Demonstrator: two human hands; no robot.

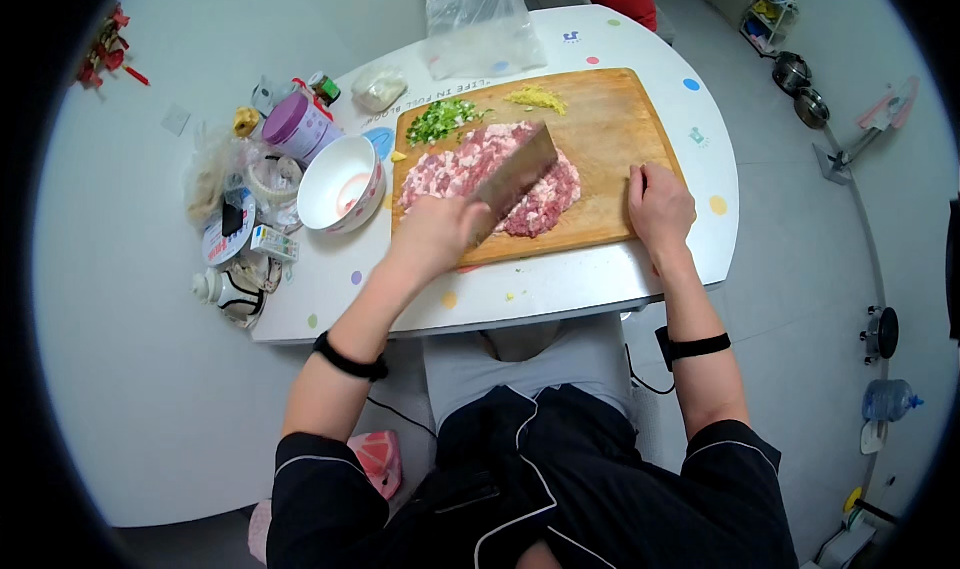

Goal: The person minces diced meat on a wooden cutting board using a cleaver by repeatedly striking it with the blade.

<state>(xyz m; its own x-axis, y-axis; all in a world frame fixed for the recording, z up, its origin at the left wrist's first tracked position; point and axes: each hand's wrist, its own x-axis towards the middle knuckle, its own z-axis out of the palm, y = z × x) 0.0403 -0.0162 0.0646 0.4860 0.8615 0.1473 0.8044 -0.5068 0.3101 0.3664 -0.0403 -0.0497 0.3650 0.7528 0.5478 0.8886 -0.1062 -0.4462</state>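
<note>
My left hand [435, 231] grips a cleaver [519, 171] by its handle. The broad blade slants up to the right over a spread of chopped raw meat [457, 170], pink with white fat. Motion blurs the blade a little, and I cannot tell whether its edge touches the meat. Beneath is a wooden cutting board [607, 141]. Chopped green onion [442, 118] lies at its far left, and a small heap of minced yellow pieces [537, 98] at the far middle. With fingers curled in, my right hand [661, 203] rests at the board's right front corner, holding no tool.
Left of the board stands a white bowl [337, 186] with reddish residue. Past it cluster a purple-lidded tub [300, 126], a small box [275, 243], a white bottle [225, 291] and plastic bags. A clear plastic bag [487, 40] lies at the back of the white table [420, 310].
</note>
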